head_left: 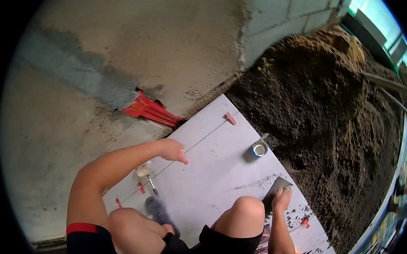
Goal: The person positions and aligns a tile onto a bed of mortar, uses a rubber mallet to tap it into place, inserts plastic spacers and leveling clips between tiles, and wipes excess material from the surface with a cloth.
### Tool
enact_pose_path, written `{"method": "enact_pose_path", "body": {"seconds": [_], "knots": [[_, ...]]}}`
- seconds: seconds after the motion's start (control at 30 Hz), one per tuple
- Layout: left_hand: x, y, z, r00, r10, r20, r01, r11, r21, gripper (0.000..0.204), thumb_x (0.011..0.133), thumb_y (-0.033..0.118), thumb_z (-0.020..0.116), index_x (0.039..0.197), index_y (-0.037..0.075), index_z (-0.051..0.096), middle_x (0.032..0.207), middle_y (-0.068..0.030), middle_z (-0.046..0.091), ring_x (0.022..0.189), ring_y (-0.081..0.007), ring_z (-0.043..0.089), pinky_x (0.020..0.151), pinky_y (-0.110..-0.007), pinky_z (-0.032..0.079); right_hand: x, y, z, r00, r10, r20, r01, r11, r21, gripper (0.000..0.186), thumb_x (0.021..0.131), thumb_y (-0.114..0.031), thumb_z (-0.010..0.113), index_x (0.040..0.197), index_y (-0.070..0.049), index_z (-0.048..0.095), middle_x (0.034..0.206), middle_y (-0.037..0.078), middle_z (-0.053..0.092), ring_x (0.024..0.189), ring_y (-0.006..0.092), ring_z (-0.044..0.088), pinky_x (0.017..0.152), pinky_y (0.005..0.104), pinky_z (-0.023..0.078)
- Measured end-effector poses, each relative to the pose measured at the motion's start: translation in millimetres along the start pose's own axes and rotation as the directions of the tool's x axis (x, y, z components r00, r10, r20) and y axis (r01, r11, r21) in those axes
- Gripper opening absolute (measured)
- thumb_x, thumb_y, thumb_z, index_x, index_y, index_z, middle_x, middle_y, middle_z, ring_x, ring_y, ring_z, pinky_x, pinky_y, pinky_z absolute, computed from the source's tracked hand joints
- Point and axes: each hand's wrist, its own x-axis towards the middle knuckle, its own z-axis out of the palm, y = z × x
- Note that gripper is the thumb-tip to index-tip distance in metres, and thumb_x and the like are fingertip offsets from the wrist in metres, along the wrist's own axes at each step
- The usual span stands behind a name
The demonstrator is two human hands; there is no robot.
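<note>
My left hand [170, 149] reaches across to a tile joint, its fingers closed at a small red levelling wedge [184, 158] there. In my right hand [281, 199], near the tiles' right edge, is a flat grey trowel [275, 188], its blade low over the white tile [215, 173]; whether it touches cannot be told. A mallet with a whitish head [144, 169] lies by my left forearm, its handle toward my shoe. More red wedges sit along the joint: one wedge [231, 118] farther off, another wedge [140, 188] nearer me.
A small open tin [259, 149] stands by the tiles' right edge. Beyond that edge lies a heap of dark loose mortar [318, 100]. Red conduits [152, 110] come out of the rough wall on the left. Grey blocks [285, 21] form the far wall. Crumbs litter the tile near my right hand.
</note>
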Motion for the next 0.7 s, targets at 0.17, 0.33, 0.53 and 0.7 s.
{"method": "enact_pose_path", "body": {"seconds": [0.17,0.33,0.53,0.7], "knots": [[-14.9,-66.2,99.6,0.981,-0.148,-0.126,0.109,0.956,-0.274,0.085,0.092,0.064,0.057,0.143,-0.004,0.050,0.141,-0.0273,0.055,0.132,-0.0410,0.052,0.111,-0.045,0.042,26.4,26.9,4.9,0.988,-0.077,0.135,0.062,0.992,0.110,0.045,0.092,-0.029,0.066,0.122,0.003,0.054,0.112,0.029,0.067,0.105,0.0435,0.064,0.093,0.0485,0.048],[71.8,-69.0,183.2,0.750,-0.557,-0.357,0.244,0.734,-0.633,0.095,0.095,0.064,0.052,0.152,-0.009,0.031,0.161,-0.0281,0.025,0.149,-0.0409,0.029,0.121,-0.043,0.028,64.1,50.1,2.2,0.892,-0.100,0.441,0.007,0.978,0.208,0.024,0.088,-0.023,0.072,0.087,-0.001,0.063,0.076,0.008,0.067,0.064,0.0164,0.061,0.056,0.0343,0.049],[75.2,-72.8,195.6,0.762,-0.566,-0.313,0.152,0.627,-0.764,0.088,0.096,0.061,0.053,0.154,-0.002,0.033,0.162,-0.0262,0.026,0.148,-0.0440,0.027,0.120,-0.044,0.029,65.2,62.8,2.6,0.917,-0.070,0.393,-0.053,0.954,0.294,0.025,0.089,-0.026,0.073,0.081,-0.004,0.064,0.073,0.005,0.065,0.064,0.0149,0.059,0.058,0.0341,0.047],[-20.0,-45.0,266.5,0.251,-0.931,-0.264,0.360,0.343,-0.867,0.063,0.091,0.031,0.066,0.141,0.000,0.044,0.138,-0.0260,0.053,0.128,-0.0450,0.049,0.107,-0.047,0.042,76.9,90.9,24.1,0.952,-0.134,0.275,0.065,0.967,0.247,0.026,0.089,-0.026,0.069,0.078,-0.003,0.062,0.072,0.009,0.064,0.065,0.0187,0.059,0.062,0.0384,0.048]]}}
